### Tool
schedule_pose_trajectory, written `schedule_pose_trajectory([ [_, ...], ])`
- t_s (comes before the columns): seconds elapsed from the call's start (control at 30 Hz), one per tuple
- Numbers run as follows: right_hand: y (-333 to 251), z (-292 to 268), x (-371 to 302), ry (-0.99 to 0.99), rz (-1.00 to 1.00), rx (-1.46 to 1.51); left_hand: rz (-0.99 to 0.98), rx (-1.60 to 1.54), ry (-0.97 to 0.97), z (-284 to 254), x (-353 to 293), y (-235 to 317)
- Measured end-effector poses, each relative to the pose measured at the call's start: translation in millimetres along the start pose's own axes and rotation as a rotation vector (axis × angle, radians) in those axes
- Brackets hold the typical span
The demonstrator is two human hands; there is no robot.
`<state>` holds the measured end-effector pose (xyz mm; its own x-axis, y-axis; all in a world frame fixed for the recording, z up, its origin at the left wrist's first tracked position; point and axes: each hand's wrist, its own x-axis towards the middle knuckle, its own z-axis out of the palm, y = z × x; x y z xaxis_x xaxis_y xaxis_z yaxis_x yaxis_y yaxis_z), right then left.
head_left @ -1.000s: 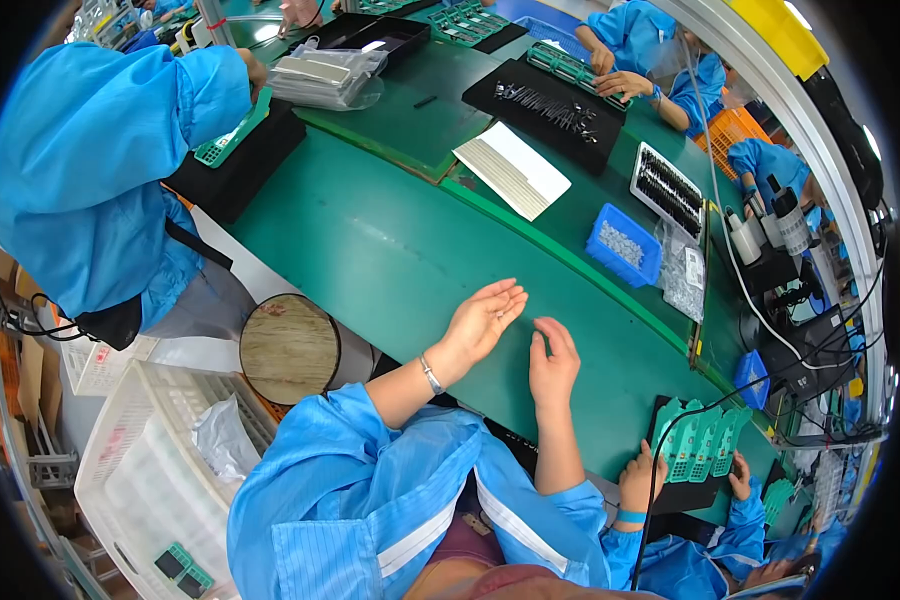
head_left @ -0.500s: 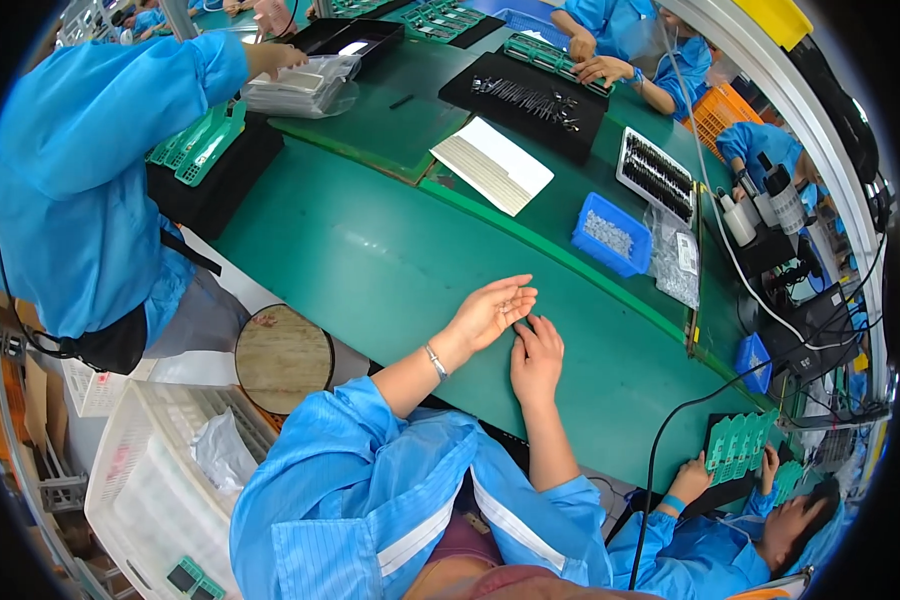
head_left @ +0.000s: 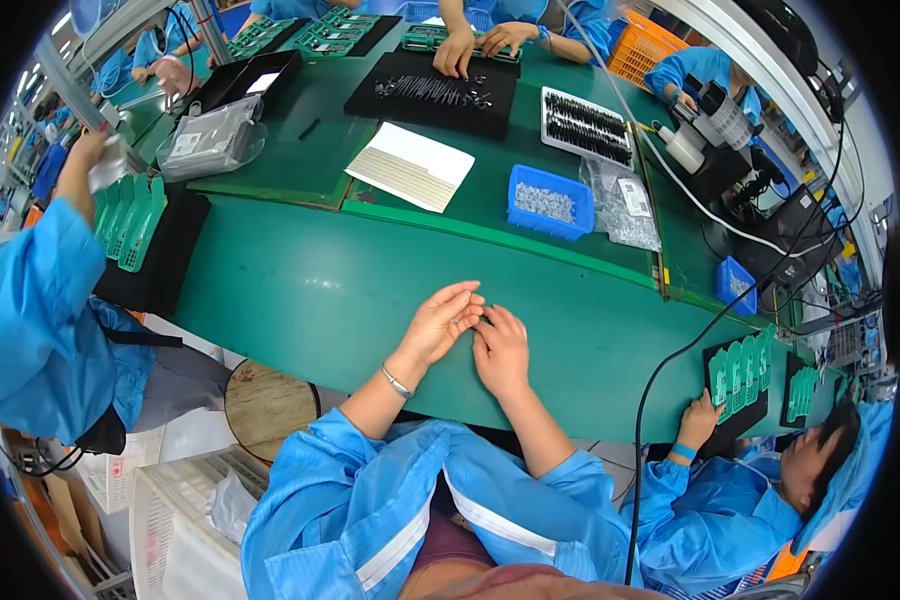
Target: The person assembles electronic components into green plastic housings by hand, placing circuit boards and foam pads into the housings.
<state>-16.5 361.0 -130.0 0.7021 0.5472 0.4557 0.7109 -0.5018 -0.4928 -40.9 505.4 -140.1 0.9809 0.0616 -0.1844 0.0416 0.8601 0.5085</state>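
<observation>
Closer together than a second ago, the left hand (head_left: 440, 326), fingers curled, and right hand (head_left: 502, 356), loosely bent, nearly meet above the green bench (head_left: 590, 350), suggesting paired work; whether either pinches anything cannot be told.

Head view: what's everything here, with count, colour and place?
Long smooth worktable: one, green, middle
Rectangular mats: several, black, left, right, top
Rectangular paper sheet: one, white, upper middle
Rectangular plastic bins: two, blue, right
Shallow plastic tray: one, white, upper right
Perforated plastic panels: several, green, left, right, top
Plastic bags: several, clear, upper left, right
Latticed plastic crate: one, orange, upper right
Plastic baskets: two, white, lower left
Round stool: one, brown, lower left
Workers' cloth smocks: several, blue, around
Left hand: one, bare, centre
Right hand: one, bare, centre
</observation>
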Motion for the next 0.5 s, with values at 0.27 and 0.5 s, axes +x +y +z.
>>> schedule_pose_trajectory([
  [0.27,2.9,1.5,1.7,0.020,-0.006,0.007,0.009,0.078,0.010,4.8,-0.2,1.3],
  [0.5,1.3,0.6,1.1,0.018,0.005,0.031,0.013,0.076,-0.006,-0.5,6.0,-2.1],
])
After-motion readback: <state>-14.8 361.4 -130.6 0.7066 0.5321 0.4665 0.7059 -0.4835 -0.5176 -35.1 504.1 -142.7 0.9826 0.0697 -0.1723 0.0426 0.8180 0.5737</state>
